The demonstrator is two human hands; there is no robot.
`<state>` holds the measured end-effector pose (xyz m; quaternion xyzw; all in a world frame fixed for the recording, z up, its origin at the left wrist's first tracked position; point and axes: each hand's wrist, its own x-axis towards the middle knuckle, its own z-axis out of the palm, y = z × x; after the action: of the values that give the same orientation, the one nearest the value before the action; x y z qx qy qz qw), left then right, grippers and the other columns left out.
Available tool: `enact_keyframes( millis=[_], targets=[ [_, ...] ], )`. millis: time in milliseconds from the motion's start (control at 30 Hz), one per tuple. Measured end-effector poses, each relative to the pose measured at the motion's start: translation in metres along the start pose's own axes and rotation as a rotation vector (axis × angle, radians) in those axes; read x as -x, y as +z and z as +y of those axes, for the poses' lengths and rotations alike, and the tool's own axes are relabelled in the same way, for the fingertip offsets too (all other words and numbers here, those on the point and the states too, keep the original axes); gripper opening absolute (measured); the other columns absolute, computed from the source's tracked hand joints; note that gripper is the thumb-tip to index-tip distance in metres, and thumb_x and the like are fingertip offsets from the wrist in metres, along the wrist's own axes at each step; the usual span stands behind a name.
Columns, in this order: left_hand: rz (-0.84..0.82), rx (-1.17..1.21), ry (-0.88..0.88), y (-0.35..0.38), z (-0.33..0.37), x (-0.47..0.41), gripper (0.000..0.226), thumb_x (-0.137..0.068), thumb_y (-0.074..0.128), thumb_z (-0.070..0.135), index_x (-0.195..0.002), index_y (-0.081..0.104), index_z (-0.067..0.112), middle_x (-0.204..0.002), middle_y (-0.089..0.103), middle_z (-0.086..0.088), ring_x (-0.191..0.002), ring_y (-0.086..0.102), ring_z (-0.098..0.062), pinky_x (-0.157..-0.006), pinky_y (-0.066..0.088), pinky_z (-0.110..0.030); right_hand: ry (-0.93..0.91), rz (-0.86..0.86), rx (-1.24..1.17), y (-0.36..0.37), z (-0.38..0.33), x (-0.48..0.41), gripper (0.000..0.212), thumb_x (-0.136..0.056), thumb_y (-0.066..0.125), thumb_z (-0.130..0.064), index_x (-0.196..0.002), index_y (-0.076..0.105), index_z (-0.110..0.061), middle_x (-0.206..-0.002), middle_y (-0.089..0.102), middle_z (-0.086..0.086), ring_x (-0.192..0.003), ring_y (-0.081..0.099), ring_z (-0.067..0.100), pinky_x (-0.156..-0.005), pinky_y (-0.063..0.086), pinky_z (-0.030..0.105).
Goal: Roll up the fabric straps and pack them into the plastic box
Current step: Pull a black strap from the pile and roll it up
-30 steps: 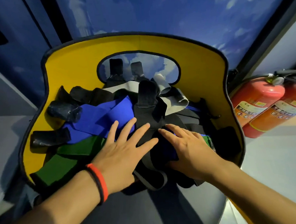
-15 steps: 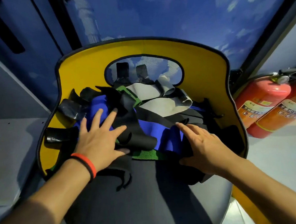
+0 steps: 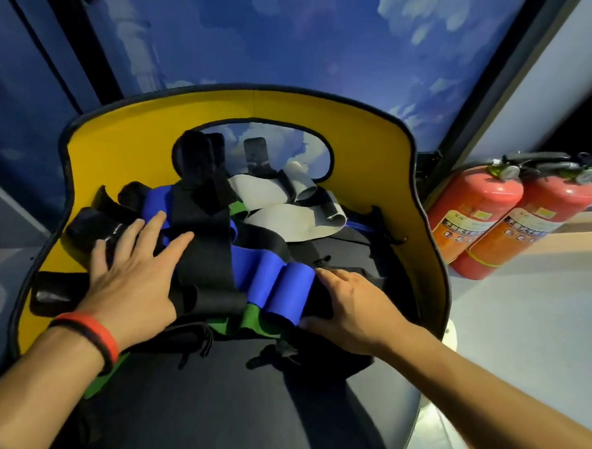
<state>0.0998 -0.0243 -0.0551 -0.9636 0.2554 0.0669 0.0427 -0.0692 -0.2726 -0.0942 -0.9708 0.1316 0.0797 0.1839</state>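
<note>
A tangled heap of fabric straps lies on a dark seat with a yellow back. A wide black strap (image 3: pixel 203 249) runs down the middle over a blue strap (image 3: pixel 277 280); a green strap (image 3: pixel 251 317) shows under them and grey straps (image 3: pixel 284 218) lie at the back. My left hand (image 3: pixel 132 277), with a red and black wristband, rests flat with spread fingers on the left of the pile. My right hand (image 3: pixel 350 300) lies on dark fabric beside the folded blue strap, thumb under its edge. No plastic box is in view.
The yellow seat back (image 3: pixel 380 158) curves around the pile and has an oval cutout at its centre. Two red fire extinguishers (image 3: pixel 493 214) lie against the wall on the right. Grey ledges (image 3: pixel 532 315) flank the seat on both sides.
Both hands have spread apart, the left sliding to the pile's left and the right staying by the blue strap. The black strap now lies longer across the blue one.
</note>
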Motion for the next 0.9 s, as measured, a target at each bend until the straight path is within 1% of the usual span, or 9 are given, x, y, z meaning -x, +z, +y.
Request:
enact_keyframes(
  millis=[167, 233, 333, 400, 467, 567, 700, 800, 900],
  targets=[
    [-0.058, 0.039, -0.01, -0.003, 0.004, -0.001, 0.112, -0.074, 0.061, 0.007, -0.155, -0.004, 0.049, -0.163, -0.029, 0.003, -0.151, -0.025, -0.021, -0.122, -0.004, -0.055, 0.021, -0.098, -0.24, -0.014, -0.007, -0.009, 0.05, -0.088, 0.059, -0.048, -0.135, 0.056, -0.032, -0.126, 0.067, -0.002, -0.113, 0.063, 0.02, -0.094, 0.054, 0.044],
    [-0.06, 0.061, -0.013, -0.005, 0.002, -0.002, 0.109, -0.076, 0.066, 0.012, -0.154, 0.002, 0.052, -0.163, -0.028, 0.005, -0.151, -0.024, -0.02, -0.121, -0.004, -0.055, 0.054, -0.021, -0.258, -0.024, -0.002, -0.013, 0.044, -0.083, 0.055, -0.037, -0.124, 0.065, -0.029, -0.119, 0.071, -0.003, -0.108, 0.065, 0.02, -0.091, 0.056, 0.044],
    [-0.121, 0.098, 0.023, -0.009, -0.009, -0.002, 0.111, -0.074, 0.068, 0.008, -0.151, 0.005, 0.059, -0.161, -0.03, 0.014, -0.149, -0.027, -0.014, -0.121, -0.004, -0.056, 0.097, 0.149, -0.119, -0.028, 0.01, -0.02, 0.033, -0.089, 0.056, -0.023, -0.118, 0.069, -0.017, -0.121, 0.067, 0.005, -0.112, 0.062, 0.027, -0.089, 0.055, 0.046],
    [-0.136, 0.162, 0.086, -0.015, -0.016, 0.001, 0.115, -0.073, 0.065, 0.001, -0.143, 0.005, 0.069, -0.158, -0.03, 0.024, -0.148, -0.029, -0.006, -0.121, -0.005, -0.056, 0.145, 0.203, 0.003, -0.027, 0.02, -0.025, 0.037, -0.094, 0.054, -0.024, -0.128, 0.063, -0.015, -0.133, 0.057, 0.013, -0.122, 0.054, 0.034, -0.093, 0.052, 0.048],
    [-0.069, 0.238, 0.155, -0.023, -0.017, 0.005, 0.114, -0.072, 0.06, -0.006, -0.137, 0.012, 0.074, -0.158, -0.022, 0.031, -0.146, -0.027, 0.001, -0.122, -0.006, -0.052, 0.246, 0.145, 0.109, -0.024, 0.03, -0.03, 0.046, -0.096, 0.055, -0.031, -0.139, 0.051, -0.015, -0.15, 0.037, 0.023, -0.137, 0.037, 0.041, -0.103, 0.046, 0.05],
    [0.105, 0.269, 0.252, -0.026, -0.007, 0.011, 0.101, -0.071, 0.06, -0.006, -0.144, 0.032, 0.057, -0.163, -0.001, 0.026, -0.149, -0.019, 0.001, -0.122, -0.004, -0.052, 0.352, 0.094, 0.204, -0.019, 0.04, -0.038, 0.052, -0.096, 0.055, -0.039, -0.141, 0.045, -0.016, -0.159, 0.017, 0.028, -0.144, 0.022, 0.046, -0.11, 0.036, 0.051],
    [0.116, 0.364, 0.404, -0.022, 0.008, 0.014, 0.067, -0.075, 0.039, 0.02, -0.134, 0.053, 0.05, -0.159, 0.022, 0.029, -0.15, -0.005, 0.007, -0.121, -0.011, -0.048, 0.493, 0.052, 0.117, -0.018, 0.041, -0.045, 0.052, -0.097, 0.049, -0.043, -0.145, 0.043, -0.022, -0.14, 0.037, 0.023, -0.128, 0.039, 0.044, -0.104, 0.035, 0.049],
    [0.077, 0.465, 0.493, -0.024, 0.022, 0.016, 0.064, -0.074, 0.023, 0.035, -0.122, 0.063, 0.049, -0.15, 0.039, 0.03, -0.147, 0.01, 0.012, -0.122, -0.017, -0.043, 0.509, 0.074, 0.091, -0.016, 0.041, -0.046, 0.054, -0.098, 0.049, -0.043, -0.147, 0.041, -0.023, -0.13, 0.043, 0.02, -0.122, 0.042, 0.042, -0.101, 0.036, 0.047],
    [-0.001, 0.436, 0.59, -0.025, 0.044, 0.022, 0.067, -0.073, 0.022, 0.043, -0.125, 0.064, 0.049, -0.152, 0.038, 0.029, -0.149, 0.008, 0.009, -0.122, -0.017, -0.042, 0.522, 0.069, 0.076, -0.016, 0.043, -0.047, 0.056, -0.096, 0.052, -0.047, -0.145, 0.041, -0.021, -0.129, 0.044, 0.019, -0.123, 0.043, 0.041, -0.101, 0.036, 0.047]
  ],
)
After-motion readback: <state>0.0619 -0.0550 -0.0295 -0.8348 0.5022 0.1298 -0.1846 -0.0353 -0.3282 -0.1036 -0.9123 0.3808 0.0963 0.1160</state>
